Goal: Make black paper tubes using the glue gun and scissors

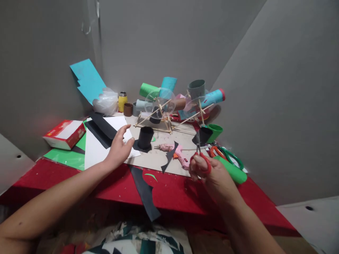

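My right hand (202, 169) grips a pair of scissors (199, 150) by red handles, with the blades pointing up and away. Over the white paper (91, 155), my left hand (119, 148) has its fingers apart and holds nothing. Beside its fingertips a black paper tube (146, 137) stands upright on a black paper base. Folded black paper (102, 128) lies on the white sheet, left of that hand. Between my hands rests a pink glue gun (180, 157), partly covered by a jagged black paper scrap (169, 158).
A stick frame (169, 123) with clear discs and coloured tubes stands at the back. At left are a red-and-white box (65, 134) and a plastic bag (106, 101). A black strip (145, 194) hangs over the red table edge (111, 190). A green roll (233, 171) lies right.
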`<action>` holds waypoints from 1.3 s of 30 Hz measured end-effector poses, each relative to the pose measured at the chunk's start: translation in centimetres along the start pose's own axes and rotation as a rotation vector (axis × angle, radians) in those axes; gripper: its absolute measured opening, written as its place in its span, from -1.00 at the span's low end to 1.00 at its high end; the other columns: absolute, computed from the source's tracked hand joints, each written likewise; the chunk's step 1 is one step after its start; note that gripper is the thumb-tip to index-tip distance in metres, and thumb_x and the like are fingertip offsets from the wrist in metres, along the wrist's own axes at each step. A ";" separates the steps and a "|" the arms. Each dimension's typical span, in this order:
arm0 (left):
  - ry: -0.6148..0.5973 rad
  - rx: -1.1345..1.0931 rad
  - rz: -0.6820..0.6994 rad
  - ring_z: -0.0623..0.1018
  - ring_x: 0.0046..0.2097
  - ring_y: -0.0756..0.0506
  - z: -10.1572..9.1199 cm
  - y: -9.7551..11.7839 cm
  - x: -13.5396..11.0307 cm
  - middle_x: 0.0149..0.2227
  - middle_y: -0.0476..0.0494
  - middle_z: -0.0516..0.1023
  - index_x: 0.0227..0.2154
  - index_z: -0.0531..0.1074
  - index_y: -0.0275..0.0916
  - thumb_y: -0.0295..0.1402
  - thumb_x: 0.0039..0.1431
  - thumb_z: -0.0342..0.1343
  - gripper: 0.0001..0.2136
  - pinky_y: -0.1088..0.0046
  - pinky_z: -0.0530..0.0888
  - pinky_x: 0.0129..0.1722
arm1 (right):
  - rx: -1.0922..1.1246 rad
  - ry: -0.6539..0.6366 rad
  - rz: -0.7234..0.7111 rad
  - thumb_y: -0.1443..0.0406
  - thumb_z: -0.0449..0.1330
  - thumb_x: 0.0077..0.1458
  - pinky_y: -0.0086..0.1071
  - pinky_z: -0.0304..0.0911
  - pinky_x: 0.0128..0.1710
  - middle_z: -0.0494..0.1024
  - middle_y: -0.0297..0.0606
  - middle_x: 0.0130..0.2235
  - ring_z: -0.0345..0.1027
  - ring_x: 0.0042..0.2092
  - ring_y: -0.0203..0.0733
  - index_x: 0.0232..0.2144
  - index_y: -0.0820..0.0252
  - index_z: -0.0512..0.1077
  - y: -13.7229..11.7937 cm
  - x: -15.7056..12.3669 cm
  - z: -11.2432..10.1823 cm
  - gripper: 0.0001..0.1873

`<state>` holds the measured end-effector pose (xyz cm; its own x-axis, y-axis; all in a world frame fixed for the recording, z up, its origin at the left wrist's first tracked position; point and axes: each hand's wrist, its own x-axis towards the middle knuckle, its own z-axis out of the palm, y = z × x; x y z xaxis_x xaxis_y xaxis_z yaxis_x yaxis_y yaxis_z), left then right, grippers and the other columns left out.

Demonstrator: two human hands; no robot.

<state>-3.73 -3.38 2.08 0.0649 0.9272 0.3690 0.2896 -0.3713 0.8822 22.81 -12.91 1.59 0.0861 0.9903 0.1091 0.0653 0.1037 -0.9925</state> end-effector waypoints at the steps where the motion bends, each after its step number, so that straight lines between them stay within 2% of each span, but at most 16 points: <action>1: -0.075 0.043 0.037 0.35 0.15 -0.19 -0.7 0.5 -0.8 0.15 -0.23 0.35 0.07 0.31 -0.17 -0.37 0.15 0.05 -0.60 0.22 0.25 0.16 | 0.024 0.024 0.005 0.00 0.23 0.09 -0.39 0.03 -0.57 0.26 -0.38 -0.64 0.10 -0.60 -0.32 -0.66 0.16 0.29 0.1 -0.3 -0.7 -0.53; 4: -0.400 0.252 0.159 0.37 0.12 -0.22 -2.5 1.3 -3.5 0.10 -0.20 0.41 0.04 0.36 -0.14 -0.27 0.13 0.11 -0.62 0.20 0.26 0.14 | 0.090 0.078 0.015 0.00 0.26 0.06 -0.40 0.02 -0.60 0.23 -0.39 -0.62 0.10 -0.60 -0.32 -0.67 0.14 0.23 0.6 -1.4 -2.2 -0.52; 7: -0.613 0.489 0.195 0.35 0.10 -0.29 -3.4 1.4 -5.3 0.09 -0.27 0.39 0.07 0.34 -0.17 -0.17 -0.01 0.24 -0.45 0.15 0.29 0.09 | 0.077 0.092 0.032 -0.01 0.23 0.08 -0.41 0.02 -0.63 0.24 -0.38 -0.64 0.07 -0.61 -0.32 -0.66 0.14 0.27 1.3 -2.8 -2.8 -0.53; 9: -0.689 0.600 0.186 0.38 0.03 -0.29 -3.5 1.3 -5.9 0.00 -0.28 0.42 0.02 0.38 -0.20 -0.14 -0.03 0.25 -0.47 0.16 0.33 0.01 | 0.041 0.084 0.019 -0.03 0.23 0.08 -0.42 0.00 -0.64 0.25 -0.37 -0.66 0.07 -0.62 -0.32 -0.65 0.15 0.29 1.6 -3.8 -2.7 -0.53; 11: -0.732 0.646 0.167 0.40 -0.07 -0.23 -3.3 1.3 -6.0 -0.12 -0.22 0.46 -0.12 0.43 -0.21 -0.17 0.00 0.23 -0.62 0.25 0.35 -0.10 | -0.006 0.083 0.004 -0.04 0.22 0.08 -0.43 -0.01 -0.67 0.26 -0.36 -0.66 0.07 -0.63 -0.33 -0.67 0.16 0.27 1.6 -4.7 -2.4 -0.50; 15: -0.837 0.575 0.185 0.41 -0.20 -0.11 -2.7 1.3 -5.9 -0.32 -0.08 0.48 -0.42 0.41 -0.22 -0.32 0.06 0.18 -0.90 0.42 0.32 -0.23 | -0.018 0.140 0.029 -0.07 0.21 0.06 -0.45 0.00 -0.68 0.26 -0.38 -0.67 0.05 -0.65 -0.35 -0.68 0.17 0.25 1.6 -6.2 -2.5 -0.47; 17: -0.846 0.556 0.205 0.42 -0.22 -0.09 -2.5 1.4 -5.8 -0.33 -0.06 0.47 -0.40 0.40 -0.22 -0.35 0.08 0.16 -0.93 0.45 0.30 -0.26 | -0.018 0.191 0.008 -0.06 0.23 0.04 -0.44 0.05 -0.63 0.27 -0.37 -0.67 0.08 -0.62 -0.33 -0.69 0.17 0.23 1.7 -6.7 -3.0 -0.47; 21: -0.914 0.572 0.234 0.44 -0.23 -0.09 -1.8 2.1 -5.2 -0.23 -0.06 0.46 -0.12 0.40 -0.15 -0.32 0.10 0.16 -0.74 0.45 0.31 -0.29 | -0.102 0.208 -0.023 -0.09 0.19 0.06 -0.41 0.08 -0.56 0.30 -0.34 -0.67 0.12 -0.59 -0.29 -0.69 0.17 0.25 2.5 -7.6 -3.1 -0.45; 26: -1.042 0.623 0.236 0.45 -0.23 -0.07 -1.0 3.2 -4.4 -0.19 -0.09 0.42 -0.24 0.45 -0.18 -0.34 0.14 0.12 -0.87 0.47 0.33 -0.27 | -0.176 0.160 -0.034 -0.13 0.16 0.04 -0.40 0.05 -0.53 0.24 -0.37 -0.68 0.08 -0.57 -0.29 -0.69 0.17 0.23 3.7 -7.5 -1.3 -0.44; 28: -1.054 0.605 0.295 0.43 -0.23 -0.06 -1.0 3.2 -4.6 -0.22 -0.10 0.41 -0.33 0.44 -0.20 -0.34 0.17 0.09 -0.92 0.47 0.34 -0.24 | -0.173 0.169 -0.050 -0.12 0.15 0.03 -0.41 0.01 -0.54 0.20 -0.39 -0.65 0.05 -0.56 -0.30 -0.67 0.17 0.23 4.2 -7.2 -0.7 -0.45; 31: -0.967 0.581 0.393 0.41 -0.19 -0.08 -1.3 2.5 -5.7 -0.24 -0.12 0.41 -0.36 0.41 -0.23 -0.30 0.24 0.02 -0.86 0.43 0.33 -0.16 | -0.179 0.174 -0.092 -0.07 0.15 0.05 -0.42 -0.04 -0.55 0.12 -0.42 -0.62 -0.03 -0.54 -0.31 -0.66 0.17 0.21 4.9 -6.8 -0.3 -0.50; 33: -0.892 0.576 0.413 0.39 -0.13 -0.12 -1.7 2.0 -6.6 -0.18 -0.16 0.43 -0.23 0.40 -0.23 -0.20 0.22 0.06 -0.80 0.38 0.32 -0.11 | -0.202 0.171 -0.126 -0.03 0.16 0.06 -0.42 -0.06 -0.55 0.06 -0.43 -0.60 -0.07 -0.52 -0.31 -0.67 0.15 0.17 5.4 -6.7 -0.3 -0.51; 36: -0.848 0.591 0.419 0.37 -0.08 -0.18 -2.1 1.6 -7.8 -0.10 -0.20 0.43 -0.08 0.36 -0.22 -0.01 0.07 0.17 -0.54 0.32 0.30 -0.09 | -0.236 0.165 -0.164 0.01 0.16 0.06 -0.43 -0.08 -0.54 0.02 -0.43 -0.58 -0.09 -0.51 -0.32 -0.67 0.15 0.13 5.7 -6.7 -0.4 -0.53; 39: -0.847 0.636 0.418 0.37 -0.17 -0.15 -2.1 1.8 -8.7 -0.19 -0.17 0.46 -0.18 0.37 -0.24 -0.01 0.11 0.13 -0.61 0.34 0.30 -0.17 | -0.230 0.174 -0.174 0.03 0.16 0.06 -0.43 -0.09 -0.54 0.01 -0.43 -0.57 -0.10 -0.50 -0.32 -0.66 0.15 0.11 5.6 -6.7 -0.4 -0.53</action>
<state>-5.82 -12.19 1.06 0.8242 0.5620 0.0703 0.5100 -0.7904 0.3394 22.95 -19.04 -4.70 0.2212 0.9270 0.3030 0.3151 0.2261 -0.9217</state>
